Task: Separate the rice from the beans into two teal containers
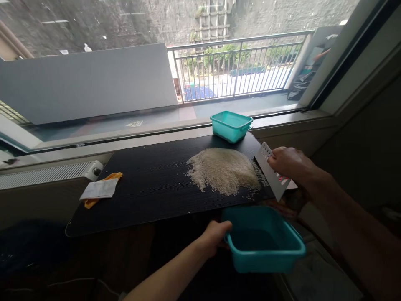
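Observation:
A heap of white rice grains (224, 170) lies on a black ribbed mat (150, 188). My right hand (290, 164) is closed on a white flat scraper (271, 174), which stands on edge at the heap's right side. My left hand (214, 236) grips the left rim of a teal plastic tub (266, 240), held just below the mat's near edge, under the heap. Nothing shows inside the tub.
A second teal tub (231, 125) stands at the mat's far edge by the window sill. A white packet on an orange cloth (100, 189) lies at the mat's left end. A radiator grille (46, 173) runs along the left. Glass and a balcony railing lie beyond.

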Demonstrator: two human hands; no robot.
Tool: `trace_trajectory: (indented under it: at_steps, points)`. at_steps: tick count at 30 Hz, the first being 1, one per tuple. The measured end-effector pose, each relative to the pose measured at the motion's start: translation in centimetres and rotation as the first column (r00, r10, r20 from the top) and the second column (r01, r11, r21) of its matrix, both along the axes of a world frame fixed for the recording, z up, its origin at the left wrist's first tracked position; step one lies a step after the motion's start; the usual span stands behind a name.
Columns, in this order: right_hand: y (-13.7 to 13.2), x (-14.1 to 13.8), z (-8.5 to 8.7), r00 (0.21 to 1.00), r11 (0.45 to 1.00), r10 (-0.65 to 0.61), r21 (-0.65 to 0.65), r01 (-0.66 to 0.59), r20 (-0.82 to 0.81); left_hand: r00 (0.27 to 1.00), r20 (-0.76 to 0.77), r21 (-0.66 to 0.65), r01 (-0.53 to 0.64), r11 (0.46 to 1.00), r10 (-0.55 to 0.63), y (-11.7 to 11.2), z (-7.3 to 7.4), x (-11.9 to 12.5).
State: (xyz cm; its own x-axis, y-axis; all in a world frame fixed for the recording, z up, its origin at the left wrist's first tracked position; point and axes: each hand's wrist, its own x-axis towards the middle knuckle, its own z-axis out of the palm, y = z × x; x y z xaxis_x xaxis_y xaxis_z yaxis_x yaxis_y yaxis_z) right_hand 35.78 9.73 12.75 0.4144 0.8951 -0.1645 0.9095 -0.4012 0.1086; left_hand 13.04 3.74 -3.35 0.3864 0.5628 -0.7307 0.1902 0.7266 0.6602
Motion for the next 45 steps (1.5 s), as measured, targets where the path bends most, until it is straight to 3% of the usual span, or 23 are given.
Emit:
trace_trajectory:
  at_steps: [10, 20, 31, 38, 45]
  points:
    - [1.0, -1.3, 0.8, 0.999, 1.000, 0.006, -0.017, -0.006, 0.043, 0.997, 0.052, -0.085, -0.054, 0.995, 0.058, 0.9, 1.2, 0.8]
    - [2.5, -1.8, -0.6, 0.992, 0.995, 0.038, -0.092, -0.027, 0.121, 0.993, 0.093, -0.126, -0.062, 0.990, 0.074, 1.4, 1.1, 0.4]
    - [1.7, -3.5, -0.3, 0.986, 0.986, 0.162, -0.059, -0.158, 0.051, 0.990, 0.106, -0.117, -0.078, 0.990, 0.090, 1.5, 1.9, 0.0]
    - [2.9, -1.5, 1.1, 0.993, 0.994, 0.081, -0.077, -0.074, 0.090, 0.989, 0.102, -0.135, -0.088, 0.987, 0.103, 1.6, 1.9, -0.1]
    - [3.7, -1.5, 0.0, 0.993, 0.995, 0.061, -0.089, -0.052, 0.102, 0.988, 0.107, -0.143, -0.092, 0.985, 0.108, 1.7, 2.0, 0.8]
